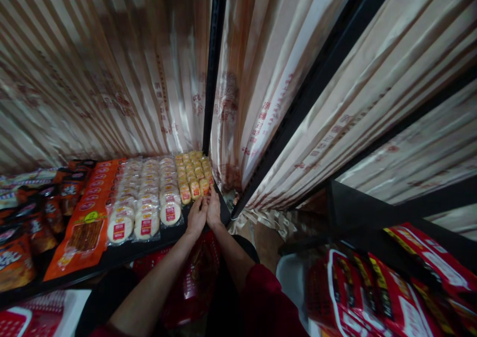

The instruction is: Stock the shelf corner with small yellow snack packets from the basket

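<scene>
At the right end of the dark shelf (pixel 160 245), both hands reach to rows of small yellow wrapped snack packs (pixel 196 170). My left hand (pixel 197 216) is at the front of these rows, its fingers bent and pressed together; what they hold, if anything, is hidden. Along the right front corner of the same rows lies my right hand (pixel 213 209), fingers stretched out, with the tips beside the nearest packs. Left of the hands stand rows of round, pale wrapped cakes (pixel 170 212) with red labels, partly overlapping.
An orange strip of packets (pixel 87 227) and dark snack bags (pixel 48 208) lie farther left. A black post (pixel 214 68) and printed beige curtains (pixel 112 78) stand behind. Under my arms is a red basket (pixel 190 277). Red packages (pixel 395 292) sit at the lower right.
</scene>
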The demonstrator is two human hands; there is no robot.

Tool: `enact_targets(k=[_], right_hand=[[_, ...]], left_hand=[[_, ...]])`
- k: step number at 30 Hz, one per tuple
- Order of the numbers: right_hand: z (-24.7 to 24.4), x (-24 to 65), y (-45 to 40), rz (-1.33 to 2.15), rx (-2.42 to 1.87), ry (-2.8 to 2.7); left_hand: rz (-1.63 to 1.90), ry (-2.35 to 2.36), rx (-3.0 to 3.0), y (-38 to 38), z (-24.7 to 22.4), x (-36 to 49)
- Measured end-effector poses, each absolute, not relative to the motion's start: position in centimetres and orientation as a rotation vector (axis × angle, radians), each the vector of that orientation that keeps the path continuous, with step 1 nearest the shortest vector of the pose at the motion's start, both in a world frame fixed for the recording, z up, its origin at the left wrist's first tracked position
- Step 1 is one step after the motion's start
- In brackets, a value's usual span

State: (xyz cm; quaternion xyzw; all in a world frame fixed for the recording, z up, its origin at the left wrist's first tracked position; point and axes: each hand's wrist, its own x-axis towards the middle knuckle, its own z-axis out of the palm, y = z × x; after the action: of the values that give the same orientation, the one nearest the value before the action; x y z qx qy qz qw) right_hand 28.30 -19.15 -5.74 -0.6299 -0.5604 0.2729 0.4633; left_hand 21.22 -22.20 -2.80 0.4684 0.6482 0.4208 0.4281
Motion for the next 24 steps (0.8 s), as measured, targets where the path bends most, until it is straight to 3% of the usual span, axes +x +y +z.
enact_targets(k=[24], right_hand=[[-7.6, 28.0, -19.2, 0.616, -1.431, -1.428]], left_hand=[[1.132, 1.702, 1.524, -23.2, -5.7, 21.2]])
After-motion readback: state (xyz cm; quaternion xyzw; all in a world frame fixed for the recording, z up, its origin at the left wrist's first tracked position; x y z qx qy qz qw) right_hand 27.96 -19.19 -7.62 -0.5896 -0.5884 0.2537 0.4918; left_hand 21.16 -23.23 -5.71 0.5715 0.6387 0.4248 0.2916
